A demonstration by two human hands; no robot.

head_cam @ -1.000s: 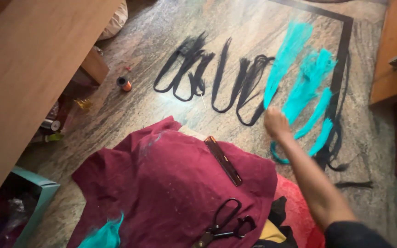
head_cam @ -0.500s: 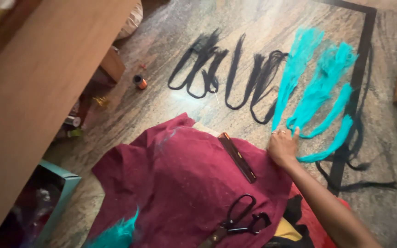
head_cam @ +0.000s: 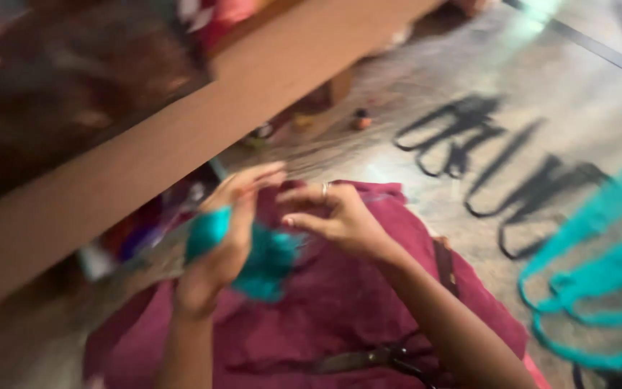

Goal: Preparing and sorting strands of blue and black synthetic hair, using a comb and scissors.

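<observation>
My left hand is raised over a maroon cloth and holds a bunched piece of teal fabric. My right hand, with a ring on one finger, reaches in from the right, its fingertips beside the teal piece; whether it grips the piece is lost in blur. Dark scissors lie on the maroon cloth near the bottom. Long teal strips and black strips lie on the stone floor to the right.
A wooden board slants across the upper left. Small thread spools and clutter sit by its base. A dark strap lies on the maroon cloth behind my right forearm.
The view swung left. My right hand left the teal strips on the floor and came over the maroon cloth. My left hand came into view holding the teal piece.
</observation>
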